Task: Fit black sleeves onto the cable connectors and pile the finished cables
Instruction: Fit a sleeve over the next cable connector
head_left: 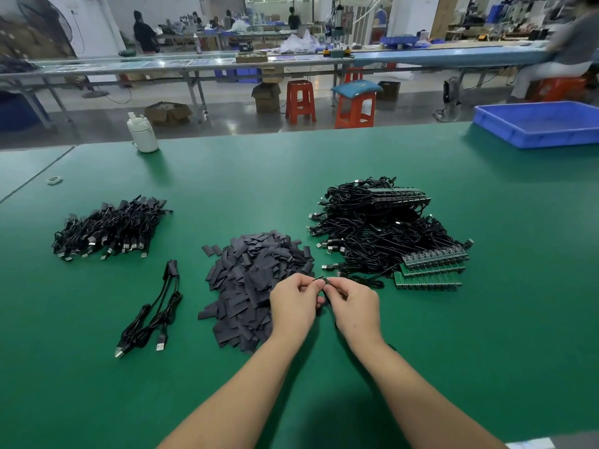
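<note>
Left hand (293, 301): pinched one end of a small connector board (321, 279).
Right hand (355, 303): pinched its other end.
Board: held above the bench (324, 163), beside the sleeve heap (256, 286).
Finished cables (110, 228): piled far left.

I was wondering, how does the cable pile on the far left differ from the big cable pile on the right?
The left cable pile is smaller and lies fairly orderly, its USB plugs mostly fanned toward the near edge; the right cable pile is larger, taller and more tangled. Bare green circuit boards show along the right pile's near side; none show in the left pile. Both are black USB cables on the green table.
</note>
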{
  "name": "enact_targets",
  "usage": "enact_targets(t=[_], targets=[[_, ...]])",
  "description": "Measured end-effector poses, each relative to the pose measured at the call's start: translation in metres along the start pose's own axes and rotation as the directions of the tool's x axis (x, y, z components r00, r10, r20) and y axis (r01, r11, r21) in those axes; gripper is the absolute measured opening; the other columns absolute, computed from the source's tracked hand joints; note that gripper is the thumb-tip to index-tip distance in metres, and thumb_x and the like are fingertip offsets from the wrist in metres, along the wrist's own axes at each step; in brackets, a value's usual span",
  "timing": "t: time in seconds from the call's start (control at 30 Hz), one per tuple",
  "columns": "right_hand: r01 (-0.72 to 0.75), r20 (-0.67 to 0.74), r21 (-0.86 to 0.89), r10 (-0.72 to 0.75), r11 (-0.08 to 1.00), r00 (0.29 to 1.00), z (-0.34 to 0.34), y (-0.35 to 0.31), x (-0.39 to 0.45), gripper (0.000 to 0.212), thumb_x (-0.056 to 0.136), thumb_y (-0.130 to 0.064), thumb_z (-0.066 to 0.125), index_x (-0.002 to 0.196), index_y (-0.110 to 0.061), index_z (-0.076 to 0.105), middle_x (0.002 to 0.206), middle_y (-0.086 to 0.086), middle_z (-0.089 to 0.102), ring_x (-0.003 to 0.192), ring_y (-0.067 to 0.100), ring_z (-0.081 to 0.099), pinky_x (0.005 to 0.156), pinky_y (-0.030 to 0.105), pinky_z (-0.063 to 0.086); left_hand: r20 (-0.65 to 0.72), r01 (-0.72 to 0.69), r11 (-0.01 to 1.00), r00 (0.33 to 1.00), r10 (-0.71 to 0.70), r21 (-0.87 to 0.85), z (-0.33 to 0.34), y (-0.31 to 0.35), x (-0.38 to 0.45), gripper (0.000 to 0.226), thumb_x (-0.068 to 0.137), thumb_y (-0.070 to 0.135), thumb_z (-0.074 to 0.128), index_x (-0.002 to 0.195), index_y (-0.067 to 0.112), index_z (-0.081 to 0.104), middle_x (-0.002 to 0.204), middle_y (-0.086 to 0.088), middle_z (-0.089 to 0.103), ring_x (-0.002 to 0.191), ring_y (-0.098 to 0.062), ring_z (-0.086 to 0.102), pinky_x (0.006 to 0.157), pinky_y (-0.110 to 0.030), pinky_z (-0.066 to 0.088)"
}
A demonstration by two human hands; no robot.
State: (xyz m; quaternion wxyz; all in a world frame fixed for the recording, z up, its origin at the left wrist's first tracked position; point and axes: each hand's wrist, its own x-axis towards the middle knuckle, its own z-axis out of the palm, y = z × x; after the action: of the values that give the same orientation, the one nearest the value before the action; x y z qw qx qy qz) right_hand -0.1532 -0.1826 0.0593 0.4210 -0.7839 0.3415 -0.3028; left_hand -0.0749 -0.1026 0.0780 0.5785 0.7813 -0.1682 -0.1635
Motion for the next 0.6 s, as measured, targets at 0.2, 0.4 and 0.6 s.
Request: enact_targets(t=[0.2,0.4,0.6], targets=[[-0.014,-0.017,-0.024,0.013,1.000,1.000,0.0024,0.0001,-0.0012,0.013,0.089,-0.020,0.071,0.096,-0.025,0.080,0.077,-0.012,0.075,0.070,-0.003,0.066,0.065,0.012,0.048,0.012,-0.009,1.000,1.000,0.009,0.009,-0.0021,-0.0005,0.0004,0.014,0.087,0.015,0.071,0.074,0.017,0.069,0.058,0.005,0.070,0.054,-0.004,0.067,0.050,-0.011,0.046],[-0.026,-0.015,-0.011,0.026,1.000,1.000,0.0035,-0.0004,-0.0045,0.013,0.090,-0.021,0.070,0.097,-0.026,0.080,0.076,-0.012,0.075,0.072,0.001,0.067,0.070,0.023,0.054,0.009,-0.015,1.000,1.000,0.015,0.010,-0.0025,-0.0025,0.0000,0.013,0.087,0.015,0.071,0.075,0.016,0.070,0.059,0.005,0.070,0.054,-0.003,0.067,0.051,-0.011,0.046],[-0.042,0.006,0.024,0.042,0.999,0.999,0.0044,-0.0007,-0.0032,0.012,0.090,-0.018,0.070,0.096,-0.023,0.079,0.068,-0.022,0.069,0.072,-0.005,0.067,0.069,0.014,0.052,0.009,-0.027,1.000,1.000,0.027,-0.009,-0.0035,-0.0064,0.0022,0.013,0.087,0.014,0.071,0.075,0.016,0.070,0.060,0.004,0.071,0.053,-0.005,0.067,0.051,-0.013,0.047]])
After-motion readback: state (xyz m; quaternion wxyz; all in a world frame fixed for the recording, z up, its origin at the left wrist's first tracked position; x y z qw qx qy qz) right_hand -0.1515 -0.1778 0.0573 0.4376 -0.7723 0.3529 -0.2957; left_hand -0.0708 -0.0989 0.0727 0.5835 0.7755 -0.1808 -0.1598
